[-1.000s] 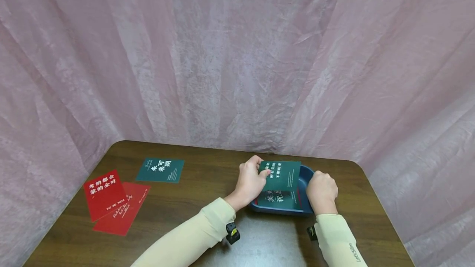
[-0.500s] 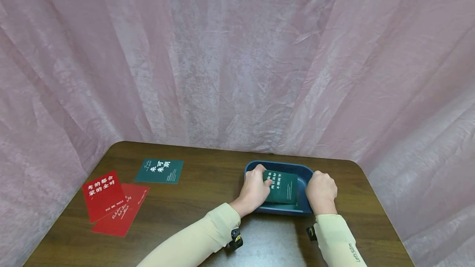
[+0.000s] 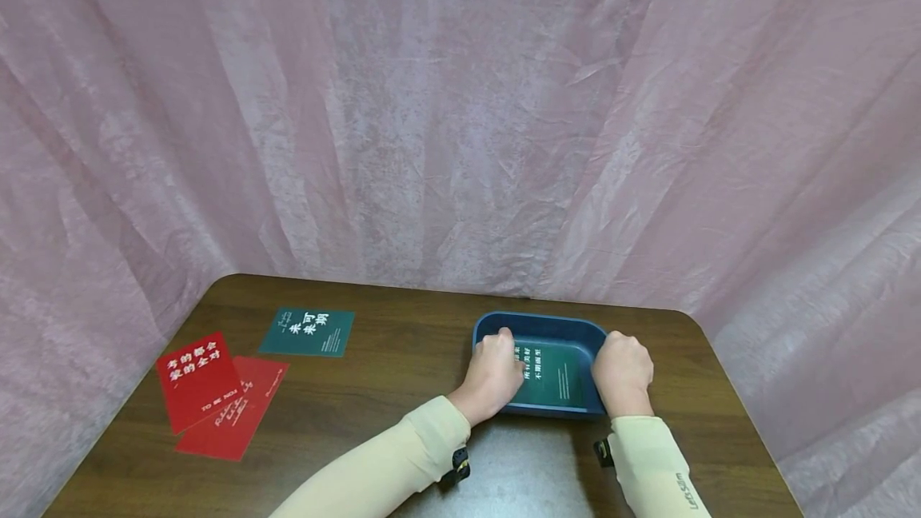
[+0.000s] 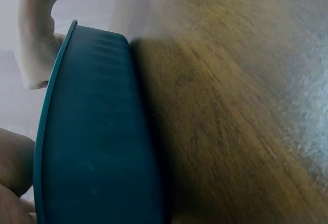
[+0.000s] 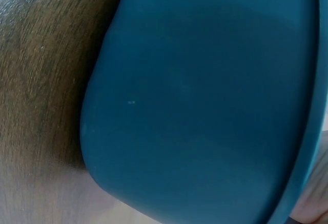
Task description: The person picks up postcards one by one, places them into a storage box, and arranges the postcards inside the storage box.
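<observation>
In the head view, my left hand [image 3: 492, 372] reaches over the left rim of a blue plastic basin [image 3: 540, 323]. Its fingers are curled at the left edge of a green card [image 3: 550, 378] with white lettering, the thumb overlapping that edge. The card lies nearly flat inside the basin. My right hand [image 3: 623, 372] grips the basin's right rim with curled fingers. The left wrist view shows the basin's outer wall [image 4: 97, 126], with part of the left hand [image 4: 13, 167] at its rim. Basin wall [image 5: 200, 101] fills most of the right wrist view.
Another green card [image 3: 308, 332] lies on the brown wooden table [image 3: 403, 342] at the left. Nearer the left edge, one red card [image 3: 200, 382] partly covers a second red card [image 3: 241, 414]. A pink curtain [image 3: 460, 118] hangs behind the table.
My left hand has lowered the green card from above the basin into it; the card went from raised and tilted to nearly flat. The right hand has stayed at the rim.
</observation>
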`<action>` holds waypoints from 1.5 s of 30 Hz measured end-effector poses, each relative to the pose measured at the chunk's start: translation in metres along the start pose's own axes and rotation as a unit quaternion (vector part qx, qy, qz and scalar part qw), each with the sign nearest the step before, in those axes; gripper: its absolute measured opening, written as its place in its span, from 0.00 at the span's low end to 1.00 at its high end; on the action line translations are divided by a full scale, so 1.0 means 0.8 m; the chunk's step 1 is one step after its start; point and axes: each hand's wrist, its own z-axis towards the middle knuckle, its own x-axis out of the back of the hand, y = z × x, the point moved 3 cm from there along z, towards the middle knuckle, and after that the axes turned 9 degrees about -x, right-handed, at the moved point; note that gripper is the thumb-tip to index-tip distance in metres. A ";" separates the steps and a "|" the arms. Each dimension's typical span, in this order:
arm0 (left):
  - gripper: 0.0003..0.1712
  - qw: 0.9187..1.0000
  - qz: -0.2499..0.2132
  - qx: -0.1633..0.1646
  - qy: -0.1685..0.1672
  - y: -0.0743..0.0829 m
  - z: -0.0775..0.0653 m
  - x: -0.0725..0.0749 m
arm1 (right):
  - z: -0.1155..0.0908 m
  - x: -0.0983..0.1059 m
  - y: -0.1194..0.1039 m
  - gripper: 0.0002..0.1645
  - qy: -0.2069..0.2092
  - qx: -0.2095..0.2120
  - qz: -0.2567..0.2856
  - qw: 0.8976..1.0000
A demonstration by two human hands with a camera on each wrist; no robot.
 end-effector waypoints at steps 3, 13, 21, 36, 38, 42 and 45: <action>0.11 0.999 0.029 -0.017 -0.019 0.000 0.001 -0.003 | -0.001 0.001 0.000 0.14 0.000 -0.001 -0.001 1.000; 0.05 0.990 0.121 -0.038 -0.059 0.003 0.000 -0.007 | 0.001 -0.004 -0.001 0.14 -0.002 -0.004 0.004 1.000; 0.05 0.981 0.182 -0.045 -0.056 0.004 0.002 -0.009 | 0.004 -0.003 -0.003 0.14 0.003 0.002 0.006 1.000; 0.19 0.989 0.105 -0.101 0.020 -0.013 0.008 0.051 | 0.009 -0.009 0.001 0.15 -0.006 0.000 0.006 1.000; 0.17 0.988 0.103 -0.093 0.066 -0.029 0.011 0.071 | 0.008 -0.010 0.001 0.15 -0.005 0.000 0.008 1.000; 0.15 0.982 0.116 -0.042 0.145 -0.075 0.014 0.113 | 0.006 -0.013 0.000 0.15 -0.004 0.000 0.011 1.000; 0.19 0.980 0.126 0.020 0.151 -0.116 0.014 0.144 | 0.006 -0.015 -0.001 0.14 0.003 -0.001 0.013 1.000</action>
